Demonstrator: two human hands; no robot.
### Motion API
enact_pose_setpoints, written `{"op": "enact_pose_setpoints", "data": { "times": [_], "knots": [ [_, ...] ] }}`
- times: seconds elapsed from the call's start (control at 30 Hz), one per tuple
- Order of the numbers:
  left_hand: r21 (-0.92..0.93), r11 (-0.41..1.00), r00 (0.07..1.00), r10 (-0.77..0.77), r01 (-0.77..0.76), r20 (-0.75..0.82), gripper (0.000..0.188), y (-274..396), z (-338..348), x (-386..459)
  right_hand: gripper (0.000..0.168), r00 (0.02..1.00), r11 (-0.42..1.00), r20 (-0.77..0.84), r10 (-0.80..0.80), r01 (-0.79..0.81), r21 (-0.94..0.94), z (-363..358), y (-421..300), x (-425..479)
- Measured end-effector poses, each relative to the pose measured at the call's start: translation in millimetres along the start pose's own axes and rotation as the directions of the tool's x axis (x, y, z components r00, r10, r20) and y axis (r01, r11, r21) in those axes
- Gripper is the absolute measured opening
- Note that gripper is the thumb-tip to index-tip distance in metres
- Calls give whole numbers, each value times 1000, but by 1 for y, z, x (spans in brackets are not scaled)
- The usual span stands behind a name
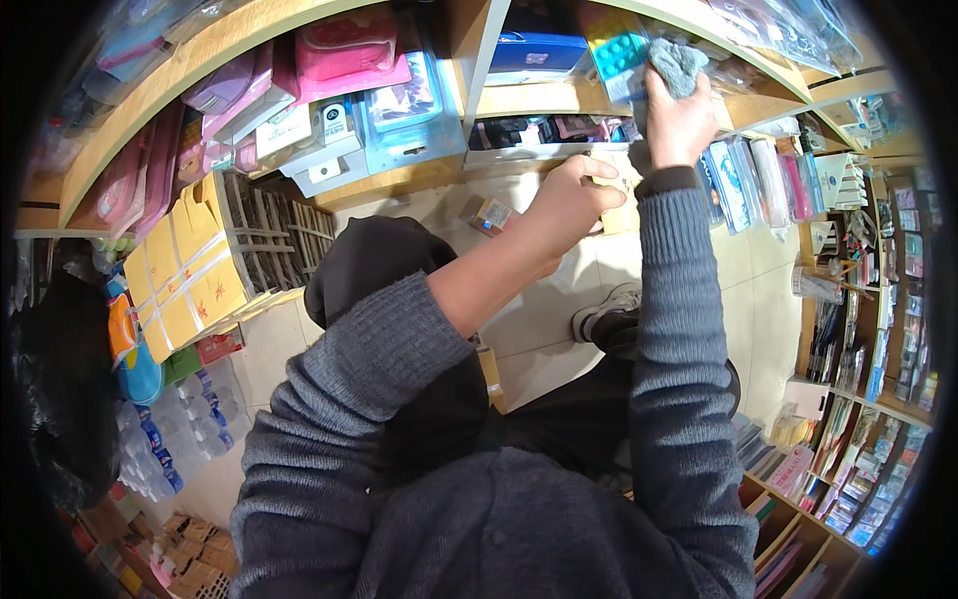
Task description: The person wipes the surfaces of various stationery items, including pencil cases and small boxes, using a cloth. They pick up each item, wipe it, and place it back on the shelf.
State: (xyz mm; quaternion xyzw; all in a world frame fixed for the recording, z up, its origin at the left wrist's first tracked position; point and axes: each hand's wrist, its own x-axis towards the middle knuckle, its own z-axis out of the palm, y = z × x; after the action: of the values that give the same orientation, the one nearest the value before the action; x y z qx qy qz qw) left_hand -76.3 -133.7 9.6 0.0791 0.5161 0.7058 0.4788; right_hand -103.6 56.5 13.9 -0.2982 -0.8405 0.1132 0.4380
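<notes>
My right hand (679,120) grips a bunched grey-green cloth (677,66) at the upper right, in front of a wooden shelf. Beside the cloth stands a package with a turquoise bubble-like item (621,64). A blue box (537,56) lies on the same shelf, further left. My left hand (580,191) is held out below the shelf, fingers partly bent, near a white-edged tray (546,153) of small dark and pink goods. Whether its fingers hold something small is hard to tell. Under the left forearm, a small printed box (490,216) lies on the tiled floor.
Pink and blue packaged cases (412,101) fill the left shelf. A strapped yellow paper bundle (187,269) and wrapped water bottles (179,427) stand at the left. Upright packets (756,180) and stocked shelving (853,359) line the right. My shoe (610,307) rests on the floor.
</notes>
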Motion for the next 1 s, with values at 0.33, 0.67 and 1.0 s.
{"op": "enact_pose_setpoints", "data": {
  "times": [0.33, 0.67, 1.0],
  "knots": [
    [-14, 998, 997, 68, -68, 37, 39, 6, -10, 3, 37, 957, 642, 115, 268, -266, 719, 36, 13, 30],
    [-63, 996, 998, 58, -58, -5, 37, 7, -4, 0, 30, 600, -178, 671, 435, -674, 717, 59, 30, 19],
    [30, 1000, 999, -4, 3, 39, 41, 5, -2, 2, 22, 457, -271, 821, 342, -789, 552, 94, 13, 18]
  ]
}}
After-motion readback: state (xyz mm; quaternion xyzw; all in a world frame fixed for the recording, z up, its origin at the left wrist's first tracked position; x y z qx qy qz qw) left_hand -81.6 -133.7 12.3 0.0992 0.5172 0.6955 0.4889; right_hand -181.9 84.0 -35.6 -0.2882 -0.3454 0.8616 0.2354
